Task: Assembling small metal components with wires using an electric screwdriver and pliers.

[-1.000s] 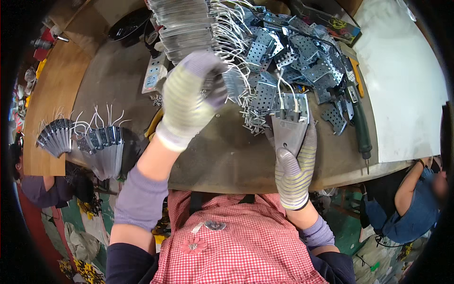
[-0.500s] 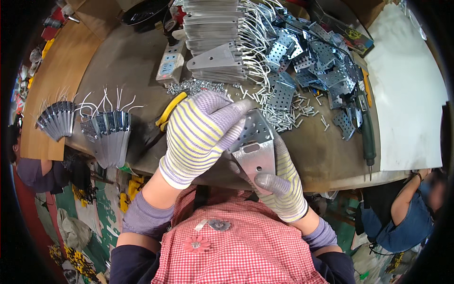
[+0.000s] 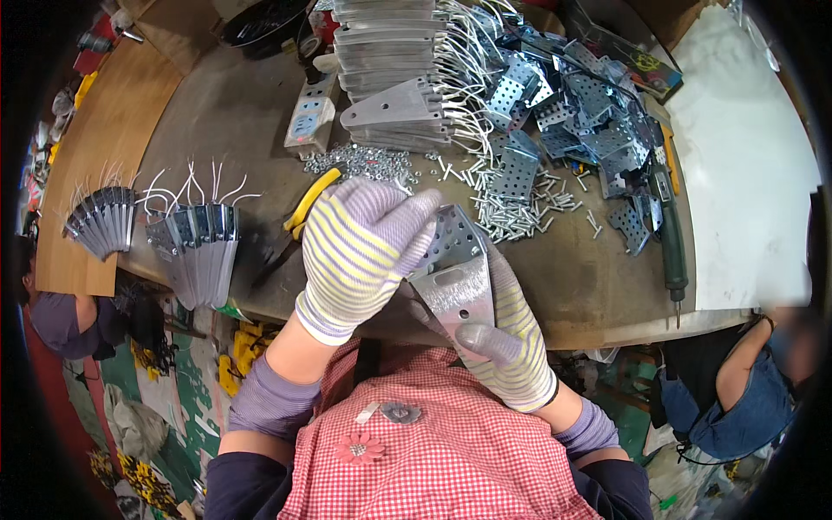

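Note:
In my right hand (image 3: 520, 360) a tapered silver metal plate (image 3: 455, 302) is gripped, with the thumb across its narrow lower part. A shiny perforated bracket (image 3: 452, 236) lies at the plate's wide upper end. My left hand (image 3: 360, 251) is closed at the left edge of this bracket, thumb and fingers pressed together. Whatever those fingertips pinch is hidden. Both hands wear striped knit gloves. Just beyond the left hand are loose nuts (image 3: 364, 161) and yellow-handled pliers (image 3: 314, 199). Loose screws (image 3: 516, 217) lie beyond the right hand.
Tapered plates with white cables (image 3: 390, 106) are stacked at the back, beside heaped perforated brackets (image 3: 602, 143). A power strip (image 3: 313, 117) stands left of the stack. Finished-looking plate bundles (image 3: 195, 251) lie at left. A green power screwdriver (image 3: 672, 234) and white sheet (image 3: 741, 173) lie right.
The plate and bracket have shifted slightly left and tilted a little, together with my right hand. My left hand stays closed at the bracket's edge.

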The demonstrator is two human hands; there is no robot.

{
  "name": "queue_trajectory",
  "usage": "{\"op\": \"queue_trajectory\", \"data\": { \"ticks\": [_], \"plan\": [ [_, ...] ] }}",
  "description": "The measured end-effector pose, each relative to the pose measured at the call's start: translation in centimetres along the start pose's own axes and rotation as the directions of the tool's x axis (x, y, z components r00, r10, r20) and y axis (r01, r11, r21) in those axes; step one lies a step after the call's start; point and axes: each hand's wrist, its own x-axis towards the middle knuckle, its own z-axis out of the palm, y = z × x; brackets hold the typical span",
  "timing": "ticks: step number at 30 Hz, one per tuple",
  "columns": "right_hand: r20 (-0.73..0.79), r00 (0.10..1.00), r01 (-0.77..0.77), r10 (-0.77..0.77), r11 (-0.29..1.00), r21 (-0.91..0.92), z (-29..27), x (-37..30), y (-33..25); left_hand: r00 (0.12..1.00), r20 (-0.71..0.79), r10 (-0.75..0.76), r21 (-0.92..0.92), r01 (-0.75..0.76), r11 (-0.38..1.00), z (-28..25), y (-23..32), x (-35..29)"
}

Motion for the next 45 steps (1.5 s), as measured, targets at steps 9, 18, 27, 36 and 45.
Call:
{"op": "queue_trajectory", "data": {
  "ticks": [9, 18, 27, 36, 45],
  "plan": [
    [0.086, 0.982, 0.170, -0.169, 0.587, -0.792, 0.1, -1.0, 0.8, 0.880, 0.154, -0.449, -0.581, 0.448, 0.680, 0.5, 4.2, -2.6],
    [0.384, 0.911, 0.352, -0.149, -0.199, -0.914, -4.6, -1.6, -7.3, 0.858, 0.325, -0.398, -0.539, 0.514, 0.667, 2.3, 1.8, -6.2],
    [-0.049, 0.667, -0.588, -0.743, -0.486, -0.646, -16.0, -7.5, -17.4, 0.816, 0.372, -0.443, -0.589, 0.576, 0.566, 2.8, 1.8, -6.1],
    [-0.270, 0.772, 0.500, -0.575, 0.812, -0.302, -7.0, -1.9, -8.1, 0.850, 0.313, -0.425, -0.528, 0.527, 0.666, 2.9, 1.7, -6.7],
    [-0.434, 0.835, 0.532, -0.338, 0.696, 0.482, -5.9, 1.7, -4.3, 0.868, 0.281, -0.409, -0.485, 0.496, 0.720, 2.9, 1.6, -6.9]
  ]
}}
